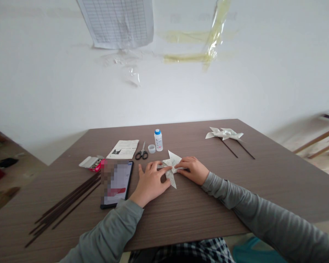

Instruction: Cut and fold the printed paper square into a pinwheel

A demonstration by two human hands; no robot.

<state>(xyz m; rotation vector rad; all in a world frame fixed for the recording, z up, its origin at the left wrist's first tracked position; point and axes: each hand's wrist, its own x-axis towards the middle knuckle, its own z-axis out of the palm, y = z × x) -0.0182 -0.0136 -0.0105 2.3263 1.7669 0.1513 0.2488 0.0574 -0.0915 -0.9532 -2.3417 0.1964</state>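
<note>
A folded paper pinwheel point(171, 179) with printed text lies on the table in front of me, its pointed blades sticking out between my hands. My left hand point(152, 179) rests on its left side, fingers partly spread, the index fingertip pressing near the centre. From the right, my right hand point(193, 170) holds the pinwheel with thumb and fingers close together near the middle. Fingers cover part of the folds. Just beyond stand a white glue bottle point(158, 141) with a blue top and a small clear cap point(151, 148). Black-handled scissors point(142, 154) lie beside the cap.
A phone point(117, 186) lies left of my left hand, near several dark thin sticks point(68, 201) and an open red-and-white small box point(94, 163). Printed paper point(123, 149) lies behind. Two finished-looking pinwheels on sticks point(227, 134) are at the far right. A wall point(181, 98) borders the table's back.
</note>
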